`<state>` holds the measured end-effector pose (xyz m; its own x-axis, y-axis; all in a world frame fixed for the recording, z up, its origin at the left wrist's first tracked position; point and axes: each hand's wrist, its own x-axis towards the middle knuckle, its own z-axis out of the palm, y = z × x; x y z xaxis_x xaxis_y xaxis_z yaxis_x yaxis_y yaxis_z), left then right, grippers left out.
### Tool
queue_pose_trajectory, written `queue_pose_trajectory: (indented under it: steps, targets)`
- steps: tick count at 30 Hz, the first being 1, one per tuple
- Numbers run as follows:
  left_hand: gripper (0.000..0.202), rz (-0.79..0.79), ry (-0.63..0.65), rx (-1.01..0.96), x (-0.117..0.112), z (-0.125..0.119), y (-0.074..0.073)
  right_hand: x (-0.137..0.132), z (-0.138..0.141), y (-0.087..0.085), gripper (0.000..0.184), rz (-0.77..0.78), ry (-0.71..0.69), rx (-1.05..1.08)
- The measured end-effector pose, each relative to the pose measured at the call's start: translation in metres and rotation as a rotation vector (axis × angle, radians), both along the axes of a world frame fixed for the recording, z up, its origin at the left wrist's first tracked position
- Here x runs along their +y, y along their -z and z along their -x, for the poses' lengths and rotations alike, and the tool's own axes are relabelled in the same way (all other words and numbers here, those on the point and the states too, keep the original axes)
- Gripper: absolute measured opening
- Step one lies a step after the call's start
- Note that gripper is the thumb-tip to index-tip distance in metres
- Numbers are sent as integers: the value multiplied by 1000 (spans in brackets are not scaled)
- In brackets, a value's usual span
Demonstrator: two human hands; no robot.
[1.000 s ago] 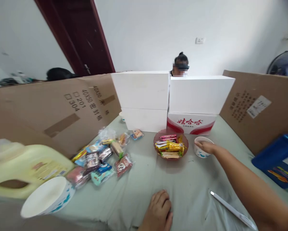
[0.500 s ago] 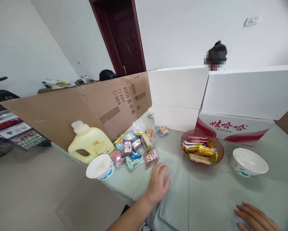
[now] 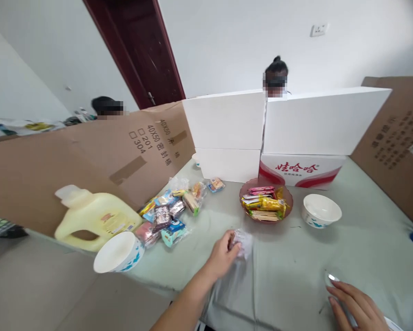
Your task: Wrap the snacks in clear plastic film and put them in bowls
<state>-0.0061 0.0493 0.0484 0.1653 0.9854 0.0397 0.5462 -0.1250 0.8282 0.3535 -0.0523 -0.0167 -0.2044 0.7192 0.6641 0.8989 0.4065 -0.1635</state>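
From the head camera, the left hand (image 3: 224,250) is pinched shut on a small clear-wrapped snack packet (image 3: 242,240), lifted just off the pale green worktop (image 3: 289,271) near its front edge. The wrapper is blurred, so I can't say what is inside it. That film looks slippery, and the grip is only at one end; a loose pinch could let it slide out and fall over the edge to the floor. The right hand (image 3: 356,308) lies at the lower right with fingers spread flat on a thin white object, perhaps a pen (image 3: 332,277), gripping nothing.

A second worry is the near white paper bowl (image 3: 118,253), which sits at the worktop's left corner with its rim past the edge, it seems; a nudge from the forearm would likely tip it off. It is empty. So is the far white bowl (image 3: 321,210), standing just right of the red glass dish (image 3: 265,202). That dish holds a stack of flat packets, pink on top, yellow and striped ones under. A loose heap of wrapped snacks (image 3: 172,214) lies left of it, beside the yellow detergent jug (image 3: 96,218).
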Motion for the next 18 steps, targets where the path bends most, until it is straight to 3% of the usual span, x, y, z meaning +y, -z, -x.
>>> queue_pose_trajectory:
  steps: [2,4,6,8,10,13,18]
  targets:
    - [24,83,133,-215,-13,-28,6,-3,7,-7,28,28,129,-2]
    - [24,76,133,-184,-22,-51,15,-5,10,-7,32,75,291,-29]
    - [31,-70,46,-18,-28,-64,24,-7,7,-2,35,150,420,-67]
    - [38,-285,-38,115,-33,-67,32,-8,0,3,34,231,455,-78]
    - [34,-434,-43,165,-37,-60,37,-6,-5,3,33,282,423,-56]
    - [25,-468,69,181,-45,-48,40,3,12,-10,30,323,287,41]
    - [35,-445,148,183,-52,-41,43,23,103,-58,42,459,-89,68]
